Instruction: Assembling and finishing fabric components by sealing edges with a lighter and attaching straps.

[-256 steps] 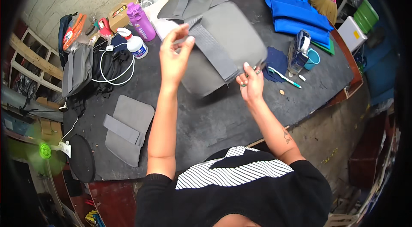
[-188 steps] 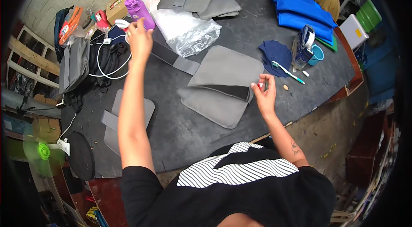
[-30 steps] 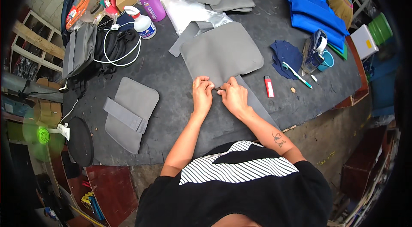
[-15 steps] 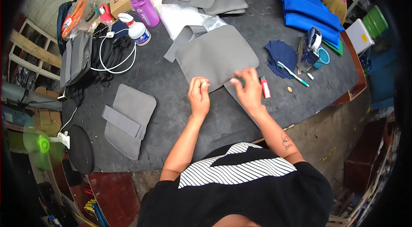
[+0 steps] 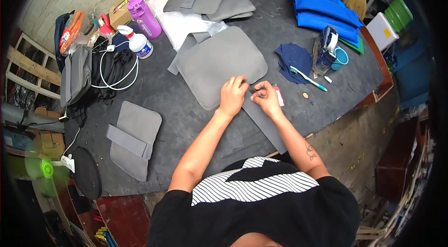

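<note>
A grey fabric panel (image 5: pixel 219 62) with a long grey strap (image 5: pixel 266 123) lies flat on the dark table (image 5: pixel 186 121) in front of me. My left hand (image 5: pixel 232 96) presses on the panel's near edge, fingers curled on the cloth. My right hand (image 5: pixel 265 97) sits just right of it, fingertips pinched at the seam where the strap meets the panel. Whether it holds a small tool I cannot tell. A red lighter (image 5: pixel 279 95) lies beside my right hand.
Another grey panel with a strap (image 5: pixel 133 138) lies at the left. More grey panels (image 5: pixel 210 2) and clear plastic are at the back. Blue bags (image 5: pixel 322 6), dark blue cloth (image 5: pixel 291 58), a teal cup (image 5: pixel 339 58), spray bottle (image 5: pixel 135 41), purple bottle (image 5: pixel 143 16), cables.
The grey panel went from held up in both hands to lying flat. In the last second both hands came together again at its near edge by the strap.
</note>
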Motion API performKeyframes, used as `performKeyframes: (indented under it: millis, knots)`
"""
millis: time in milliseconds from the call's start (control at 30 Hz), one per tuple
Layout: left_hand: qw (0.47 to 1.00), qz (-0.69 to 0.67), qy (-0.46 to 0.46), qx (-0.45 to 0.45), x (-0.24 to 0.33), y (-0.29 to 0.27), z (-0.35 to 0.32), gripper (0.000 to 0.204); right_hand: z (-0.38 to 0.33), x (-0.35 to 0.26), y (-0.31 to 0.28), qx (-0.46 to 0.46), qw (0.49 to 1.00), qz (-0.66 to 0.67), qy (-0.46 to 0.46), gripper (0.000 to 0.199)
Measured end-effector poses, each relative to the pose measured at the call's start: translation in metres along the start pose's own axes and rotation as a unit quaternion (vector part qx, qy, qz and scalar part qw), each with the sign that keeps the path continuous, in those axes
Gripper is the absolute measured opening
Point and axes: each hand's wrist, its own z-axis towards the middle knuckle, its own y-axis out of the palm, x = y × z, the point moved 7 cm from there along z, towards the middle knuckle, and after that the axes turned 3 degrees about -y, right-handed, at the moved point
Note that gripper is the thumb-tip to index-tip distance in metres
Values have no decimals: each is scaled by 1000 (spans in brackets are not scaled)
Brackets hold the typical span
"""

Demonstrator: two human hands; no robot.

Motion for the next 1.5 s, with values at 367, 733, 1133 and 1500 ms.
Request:
performKeyframes:
  millis: [367,733,1133,1500]
  knots:
    - [944,-253,-212,-13,-48,10,2,7,-8,-6,-3,4,997,-82,1,37]
    - [999,-23,17,-15,-8,-2,3,4,-12,-10,-3,9,999,41,0,37]
    - [767,329,-327,443,-28,-320,-252,16,16,-37,-44,31,997,50,-39,20]
    - [895,82,-278,339,-52,-254,-114,16,78,-31,-34,51,986,-161,-14,49]
